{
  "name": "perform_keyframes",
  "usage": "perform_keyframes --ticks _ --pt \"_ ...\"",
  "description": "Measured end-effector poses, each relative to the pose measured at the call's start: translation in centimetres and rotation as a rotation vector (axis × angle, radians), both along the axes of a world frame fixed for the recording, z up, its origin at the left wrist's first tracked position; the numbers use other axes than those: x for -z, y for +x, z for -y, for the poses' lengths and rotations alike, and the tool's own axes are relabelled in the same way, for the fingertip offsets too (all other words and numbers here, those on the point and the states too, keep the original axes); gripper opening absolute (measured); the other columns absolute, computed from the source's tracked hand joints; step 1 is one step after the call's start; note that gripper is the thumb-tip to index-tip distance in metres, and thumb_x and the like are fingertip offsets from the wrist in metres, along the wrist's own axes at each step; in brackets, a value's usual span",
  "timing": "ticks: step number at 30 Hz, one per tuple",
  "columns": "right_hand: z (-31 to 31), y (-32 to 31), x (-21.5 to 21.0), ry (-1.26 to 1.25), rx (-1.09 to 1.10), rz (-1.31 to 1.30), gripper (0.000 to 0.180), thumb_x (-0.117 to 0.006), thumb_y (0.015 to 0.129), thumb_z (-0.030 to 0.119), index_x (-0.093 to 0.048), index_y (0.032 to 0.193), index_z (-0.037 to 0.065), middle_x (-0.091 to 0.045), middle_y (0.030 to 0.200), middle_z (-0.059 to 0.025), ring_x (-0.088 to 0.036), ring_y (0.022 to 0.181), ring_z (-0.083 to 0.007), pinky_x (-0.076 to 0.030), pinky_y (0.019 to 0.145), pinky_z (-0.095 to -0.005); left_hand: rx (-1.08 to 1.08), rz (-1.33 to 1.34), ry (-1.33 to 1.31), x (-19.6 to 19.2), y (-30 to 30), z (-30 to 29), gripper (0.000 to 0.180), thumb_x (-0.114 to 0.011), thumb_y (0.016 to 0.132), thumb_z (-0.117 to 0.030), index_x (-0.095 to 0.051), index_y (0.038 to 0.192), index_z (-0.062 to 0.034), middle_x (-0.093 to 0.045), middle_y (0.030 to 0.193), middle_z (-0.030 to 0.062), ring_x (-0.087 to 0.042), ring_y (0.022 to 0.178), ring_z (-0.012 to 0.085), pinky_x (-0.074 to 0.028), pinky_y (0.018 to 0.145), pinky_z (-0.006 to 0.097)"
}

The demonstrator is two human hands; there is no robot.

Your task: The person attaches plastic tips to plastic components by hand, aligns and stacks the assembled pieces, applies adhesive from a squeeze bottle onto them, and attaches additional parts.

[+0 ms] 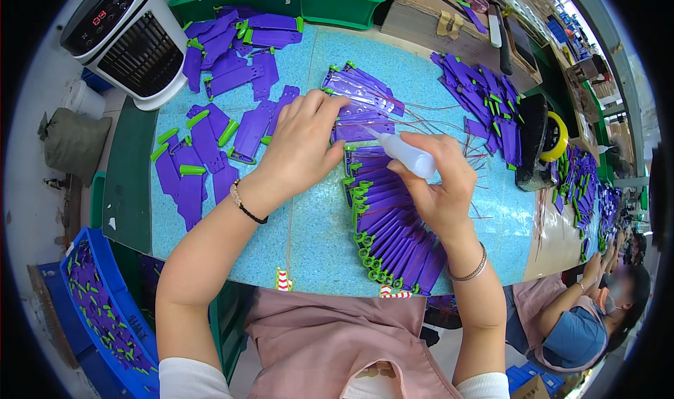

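My right hand [444,181] grips a white squeeze bottle [413,156] with a thin tip, tilted so that the tip points at a purple plastic part [365,129]. My left hand [303,138] rests at the left end of that part, fingers bent and thumb apart from the forefinger, holding it in place; the fingertips are partly hidden. Just beyond lie more purple parts with a clear, shiny cover [358,93] and thin red wires. Toward me, a fanned row of purple parts [393,223] with green ends overlaps along the table.
Loose purple pieces [228,79] and green-tipped ones [203,132] lie left. A white fan heater [140,48] stands at the far left, a green bin [274,4] behind. At right are a purple heap [484,97] and yellow tape roll [554,138]. A co-worker [576,329] sits right.
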State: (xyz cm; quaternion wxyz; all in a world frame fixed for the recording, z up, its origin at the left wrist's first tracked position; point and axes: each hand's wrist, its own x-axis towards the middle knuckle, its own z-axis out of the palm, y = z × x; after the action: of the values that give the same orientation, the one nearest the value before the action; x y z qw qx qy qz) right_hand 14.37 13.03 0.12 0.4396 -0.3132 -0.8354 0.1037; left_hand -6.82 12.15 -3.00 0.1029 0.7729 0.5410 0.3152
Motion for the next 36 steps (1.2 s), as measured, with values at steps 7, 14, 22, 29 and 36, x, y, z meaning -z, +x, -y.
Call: perform_keyframes --ticks 7,14,22,29,36 --pt "-0.1 -1.0 0.3 -0.001 -0.107 0.05 0.037 -0.081 0.067 0.014 -0.065 0.1 0.007 -0.065 0.084 -0.0082 -0.061 0.076 -0.0252 -0.045 0.07 -0.0347 0.002 0.005 0.01 0.1 0.0 0.0 0.055 -0.07 0.071 -0.006 -0.048 0.122 -0.0044 -0.051 0.106 0.0135 -0.05 0.104 0.0316 -0.04 0.091 0.04" --pt "-0.2 0.0 -0.1 -0.018 0.017 -0.046 0.037 -0.081 0.067 0.012 -0.065 0.1 0.006 -0.067 0.087 -0.0095 -0.062 0.078 -0.0259 -0.048 0.07 -0.0352 0.009 0.039 0.008 0.0 0.1 0.1 0.056 -0.068 0.071 -0.004 -0.047 0.123 -0.0038 -0.052 0.102 0.0133 -0.053 0.099 0.0297 -0.04 0.089 0.04" --pt "-0.1 -0.6 0.1 -0.047 -0.083 0.026 0.035 -0.081 0.069 0.013 -0.065 0.1 0.006 -0.067 0.089 -0.0094 -0.063 0.079 -0.026 -0.048 0.069 -0.034 0.024 0.035 0.025 0.2 0.1 0.0 0.057 -0.068 0.07 -0.003 -0.046 0.123 -0.0032 -0.052 0.102 0.0131 -0.054 0.098 0.0292 -0.041 0.088 0.039" --pt "-0.4 1.6 -0.2 -0.169 0.142 -0.151 0.031 -0.077 0.074 0.008 -0.064 0.101 0.002 -0.068 0.094 -0.012 -0.065 0.083 -0.0244 -0.051 0.073 -0.0317 0.084 0.303 -0.51 -2.6 0.1 0.2 0.049 -0.064 0.074 -0.003 -0.049 0.121 -0.0044 -0.053 0.106 0.014 -0.054 0.101 0.0294 -0.042 0.088 0.039" --pt "-0.6 1.5 -0.3 -0.163 0.098 -0.097 0.029 -0.077 0.074 0.006 -0.064 0.1 0.002 -0.068 0.093 -0.0122 -0.065 0.082 -0.0241 -0.05 0.072 -0.0316 -0.035 -0.058 0.072 0.0 -1.0 -1.1 0.047 -0.067 0.074 -0.004 -0.051 0.118 -0.0052 -0.052 0.11 0.0133 -0.051 0.106 0.0311 -0.04 0.092 0.04"
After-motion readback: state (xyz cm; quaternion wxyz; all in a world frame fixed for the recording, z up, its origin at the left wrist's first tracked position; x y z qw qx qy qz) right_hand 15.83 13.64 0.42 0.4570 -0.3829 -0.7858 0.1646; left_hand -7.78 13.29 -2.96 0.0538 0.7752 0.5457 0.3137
